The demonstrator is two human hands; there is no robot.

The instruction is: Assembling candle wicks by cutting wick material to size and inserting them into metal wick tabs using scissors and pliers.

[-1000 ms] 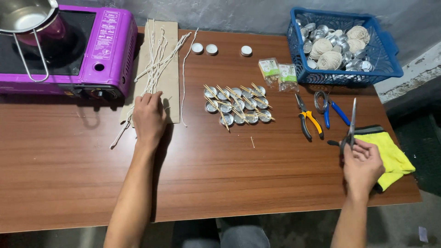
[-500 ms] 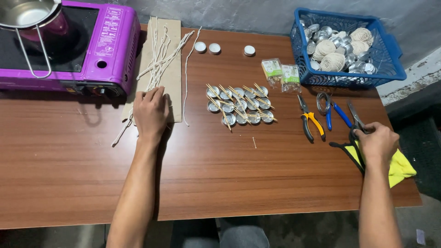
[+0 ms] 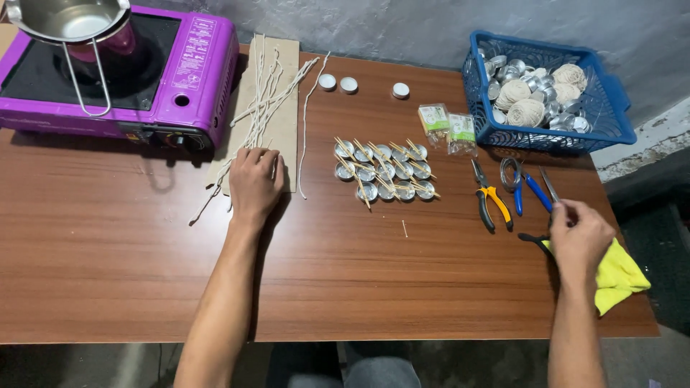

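Observation:
My left hand [image 3: 255,183] lies palm down on the near end of several pale wick strings [image 3: 267,100], which are spread over a cardboard strip [image 3: 284,126]. My right hand [image 3: 581,233] grips black-handled scissors [image 3: 550,187] low over the table, blades pointing away from me. It is just above a yellow cloth [image 3: 618,276]. Yellow-handled pliers [image 3: 490,201] and blue-handled pliers [image 3: 528,190] lie just left of the scissors. A cluster of small metal cups with wooden sticks [image 3: 384,172] sits between my hands.
A purple portable stove [image 3: 183,79] carrying a steel pot [image 3: 68,18] stands at the back left. A blue basket [image 3: 611,122] of twine balls and metal cups is at the back right. Two small packets [image 3: 447,122] and three white round caps [image 3: 348,84] lie behind the cups.
My right hand has brought the scissors from upright down to the table, moving away from me toward the pliers. My left hand has stayed on the wicks.

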